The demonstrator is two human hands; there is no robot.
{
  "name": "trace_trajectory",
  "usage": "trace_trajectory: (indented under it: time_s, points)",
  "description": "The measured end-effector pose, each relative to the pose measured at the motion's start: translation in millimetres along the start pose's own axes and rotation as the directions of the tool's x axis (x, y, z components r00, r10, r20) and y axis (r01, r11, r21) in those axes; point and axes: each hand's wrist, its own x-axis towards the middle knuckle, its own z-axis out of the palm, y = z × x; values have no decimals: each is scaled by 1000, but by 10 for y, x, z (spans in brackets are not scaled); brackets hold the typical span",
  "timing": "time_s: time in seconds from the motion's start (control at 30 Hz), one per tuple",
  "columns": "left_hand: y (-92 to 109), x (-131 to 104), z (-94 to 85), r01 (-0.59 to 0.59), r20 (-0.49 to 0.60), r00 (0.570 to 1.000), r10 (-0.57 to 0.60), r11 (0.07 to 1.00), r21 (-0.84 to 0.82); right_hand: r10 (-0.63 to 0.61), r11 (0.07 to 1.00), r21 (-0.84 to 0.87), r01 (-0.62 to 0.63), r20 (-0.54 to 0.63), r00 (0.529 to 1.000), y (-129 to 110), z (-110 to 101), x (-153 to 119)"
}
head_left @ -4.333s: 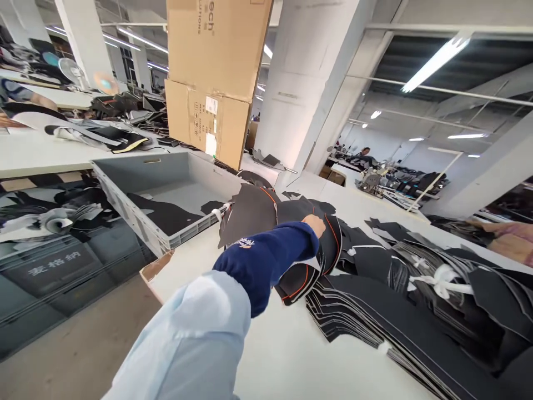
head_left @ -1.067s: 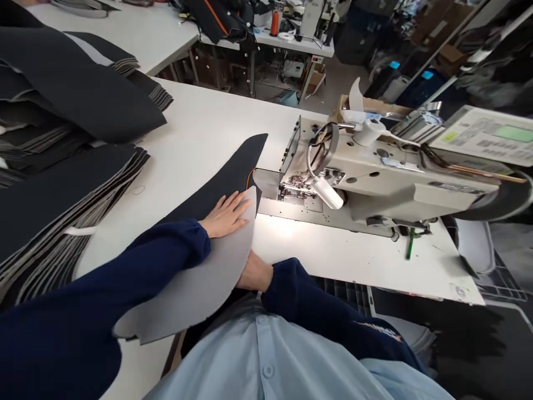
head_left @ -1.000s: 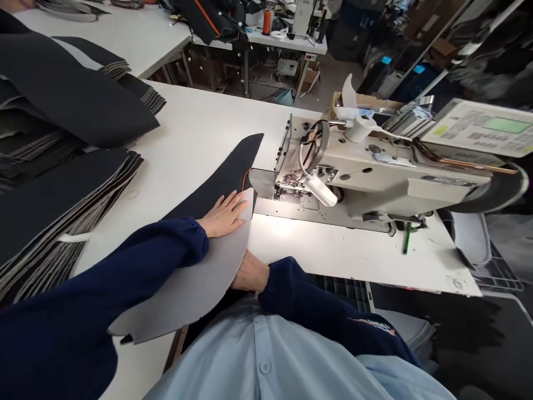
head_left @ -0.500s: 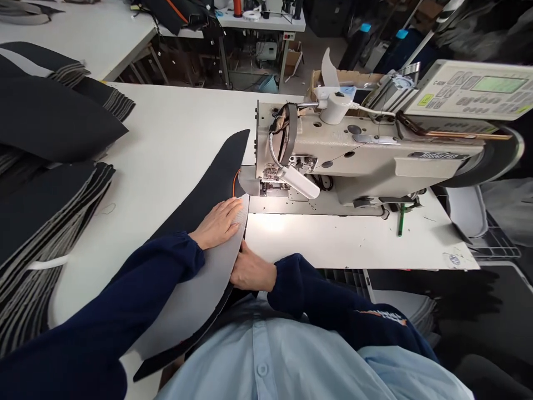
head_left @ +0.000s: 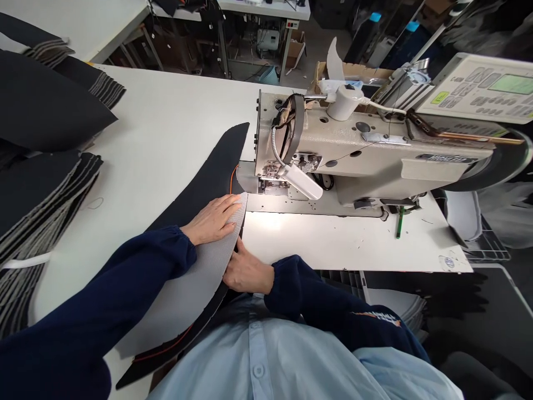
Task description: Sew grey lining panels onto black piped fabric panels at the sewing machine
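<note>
A grey textured fabric panel (head_left: 183,303) lies on a longer black fabric panel (head_left: 204,178), both slanting across the table to the left of the sewing machine (head_left: 345,136). My left hand (head_left: 211,219) rests flat on the grey panel near its upper end, fingers stretched out. At the right edge of the layers, my right hand (head_left: 249,270) grips the fabric, its thumb against the edge and its other fingers partly hidden. An orange line (head_left: 233,179) shows on the black panel just beyond my left fingertips; more orange appears along the lower edge.
Stacks of black fabric pieces (head_left: 37,194) lie at the left of the white table (head_left: 137,139). A lit lamp (head_left: 303,182) hangs by the machine's needle area. A green-handled tool (head_left: 400,222) lies at right. A control panel (head_left: 487,86) tops the machine.
Both hands and the fabric layers have shifted slightly left relative to the machine. The grey panel's lower edge has moved off the black one, exposing an orange line. The view has tilted slightly.
</note>
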Motion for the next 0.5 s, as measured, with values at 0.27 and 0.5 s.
trace_trajectory:
  time_s: [0.27, 0.5]
  points:
    - [25, 46, 38, 13, -30, 999, -13, 1000, 3, 3, 1000, 15, -3, 28, 1000, 49, -56, -51]
    - [101, 410, 77, 11, -43, 999, -11, 1000, 6, 52, 998, -28, -50, 81, 995, 295, -208, -235]
